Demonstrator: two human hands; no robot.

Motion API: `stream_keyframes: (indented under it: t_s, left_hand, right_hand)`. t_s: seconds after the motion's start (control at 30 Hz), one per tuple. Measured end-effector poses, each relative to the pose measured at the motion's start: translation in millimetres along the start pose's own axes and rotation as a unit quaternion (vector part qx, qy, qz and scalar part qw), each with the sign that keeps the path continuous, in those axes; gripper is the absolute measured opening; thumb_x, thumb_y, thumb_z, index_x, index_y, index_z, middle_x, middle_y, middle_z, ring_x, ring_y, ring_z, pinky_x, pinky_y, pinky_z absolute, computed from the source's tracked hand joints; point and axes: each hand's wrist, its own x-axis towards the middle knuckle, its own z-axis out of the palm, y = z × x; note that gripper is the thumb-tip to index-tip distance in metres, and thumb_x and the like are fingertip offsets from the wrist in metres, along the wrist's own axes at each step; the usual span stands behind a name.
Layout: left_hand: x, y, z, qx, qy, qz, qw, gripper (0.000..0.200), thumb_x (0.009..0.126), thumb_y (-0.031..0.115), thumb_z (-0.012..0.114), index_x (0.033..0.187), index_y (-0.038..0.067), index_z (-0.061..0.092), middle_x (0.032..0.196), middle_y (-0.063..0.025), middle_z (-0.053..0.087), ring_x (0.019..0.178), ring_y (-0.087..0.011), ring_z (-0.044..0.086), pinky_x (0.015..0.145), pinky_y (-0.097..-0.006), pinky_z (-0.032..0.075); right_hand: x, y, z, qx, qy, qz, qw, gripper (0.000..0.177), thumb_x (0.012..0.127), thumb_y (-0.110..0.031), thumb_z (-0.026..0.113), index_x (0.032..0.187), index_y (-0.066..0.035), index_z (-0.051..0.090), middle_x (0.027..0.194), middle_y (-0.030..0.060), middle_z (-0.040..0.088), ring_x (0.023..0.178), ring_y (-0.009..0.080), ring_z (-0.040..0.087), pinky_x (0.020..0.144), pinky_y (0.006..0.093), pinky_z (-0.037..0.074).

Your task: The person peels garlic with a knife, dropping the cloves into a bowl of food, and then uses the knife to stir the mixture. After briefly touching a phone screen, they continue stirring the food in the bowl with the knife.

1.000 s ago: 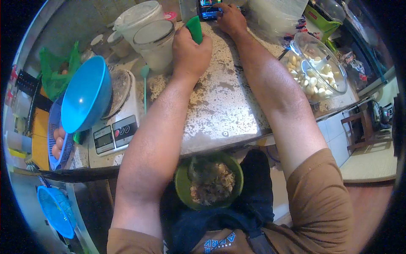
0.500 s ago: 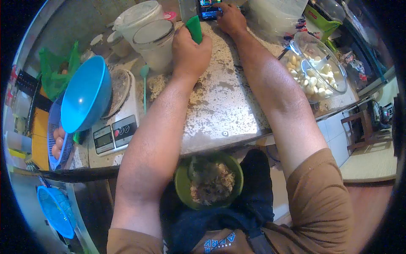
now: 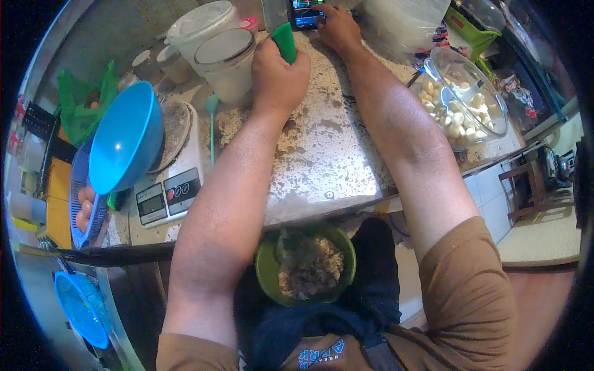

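Note:
My left hand (image 3: 281,77) is closed around a green handle (image 3: 284,43) that sticks up above the fist; the rest of that tool is hidden. Further right, my right hand (image 3: 340,29) reaches to the back of the table, its fingers at the lit screen of a phone (image 3: 307,15). Nothing shows in its grasp. A clear bowl (image 3: 502,119) of peeled garlic cloves (image 3: 461,117) stands beyond my right forearm. Below the table edge, a green bowl (image 3: 265,278) with what look like garlic skins (image 3: 315,269) rests between my legs.
At left, a blue bowl (image 3: 124,139) leans over a kitchen scale (image 3: 168,199), beside a purple basket (image 3: 79,204) with eggs (image 3: 85,207). A clear tub (image 3: 226,68) and a white bucket (image 3: 201,25) stand behind, near a green spoon (image 3: 211,123). A plastic bag (image 3: 405,25) lies back right.

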Motion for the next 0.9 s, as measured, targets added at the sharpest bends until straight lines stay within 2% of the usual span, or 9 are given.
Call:
stream_keyframes:
  t_s: [0.07,0.2,0.27,0.37,0.53,0.73,0.9]
  left_hand:
    - [-1,1,-1,-0.008,-0.001,0.004,1.000,0.016,0.072,0.015,0.060,0.074,-0.001,0.054,0.068,-0.0165,0.058,0.064,-0.0321,0.058,0.061,-0.0413,0.045]
    - [-1,2,-1,-0.015,-0.006,-0.010,1.000,0.016,0.072,0.014,0.060,0.076,-0.001,0.055,0.069,-0.0171,0.059,0.064,-0.0321,0.059,0.060,-0.0410,0.046]
    - [-1,1,0,-0.013,-0.005,-0.003,1.000,0.016,0.072,0.014,0.060,0.076,-0.001,0.055,0.069,-0.0174,0.059,0.064,-0.0321,0.059,0.060,-0.0408,0.046]
    - [1,-3,1,-0.004,-0.002,0.009,1.000,0.017,0.073,0.014,0.060,0.076,-0.002,0.055,0.069,-0.0180,0.059,0.064,-0.0323,0.059,0.060,-0.0407,0.046]
    - [-1,2,-1,0.008,0.001,-0.003,1.000,0.017,0.073,0.014,0.060,0.076,-0.002,0.054,0.068,-0.0182,0.058,0.065,-0.0329,0.059,0.061,-0.0416,0.046]
    - [0,1,-1,0.023,0.005,0.025,0.999,0.017,0.073,0.014,0.060,0.077,-0.001,0.055,0.071,-0.0188,0.059,0.068,-0.0339,0.060,0.062,-0.0413,0.047]
    - [-1,7,-3,0.009,-0.006,-0.008,1.000,0.018,0.072,0.015,0.060,0.078,-0.002,0.056,0.072,-0.0188,0.060,0.069,-0.0336,0.061,0.065,-0.0407,0.047]
  right_hand:
    - [0,3,2,0.002,0.017,-0.022,1.000,0.039,0.071,-0.020,0.071,0.108,-0.014,0.063,0.103,0.0182,0.060,0.099,0.0359,0.058,0.084,0.0425,0.048]
    - [3,6,4,0.000,0.017,-0.018,1.000,0.040,0.070,-0.021,0.072,0.108,-0.014,0.063,0.104,0.0181,0.060,0.097,0.0357,0.059,0.083,0.0426,0.048]
    - [2,1,-2,-0.014,-0.021,-0.004,1.000,0.041,0.069,-0.023,0.072,0.108,-0.014,0.063,0.103,0.0175,0.060,0.094,0.0354,0.060,0.082,0.0424,0.049]
    - [0,2,0,-0.008,0.001,-0.010,1.000,0.041,0.069,-0.024,0.072,0.108,-0.014,0.063,0.102,0.0172,0.061,0.093,0.0347,0.060,0.081,0.0421,0.049]
    - [2,0,-1,-0.011,-0.012,-0.002,1.000,0.041,0.069,-0.023,0.073,0.108,-0.014,0.063,0.100,0.0170,0.061,0.094,0.0344,0.060,0.081,0.0418,0.049]
    - [4,3,3,-0.017,-0.005,0.001,1.000,0.038,0.070,-0.021,0.071,0.106,-0.013,0.063,0.102,0.0173,0.061,0.094,0.0351,0.060,0.082,0.0423,0.049]
    - [0,-3,-4,-0.024,-0.022,-0.006,0.999,0.040,0.070,-0.020,0.071,0.108,-0.013,0.063,0.105,0.0174,0.061,0.096,0.0351,0.060,0.083,0.0423,0.048]
